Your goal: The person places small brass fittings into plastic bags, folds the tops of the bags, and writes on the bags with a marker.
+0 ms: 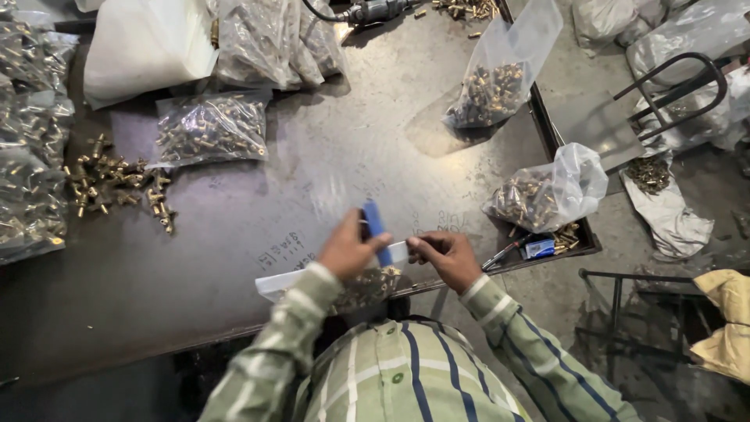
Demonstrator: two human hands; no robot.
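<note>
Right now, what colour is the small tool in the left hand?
Blue; the tool stands up from the left hand, clearest in the head view.

bare tabletop (312, 187) ahead, fittings bags (209, 129) beyond

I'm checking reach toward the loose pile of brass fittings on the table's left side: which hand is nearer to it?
Left. The left hand is closer to the brass fittings; the right hand is farther off.
</note>
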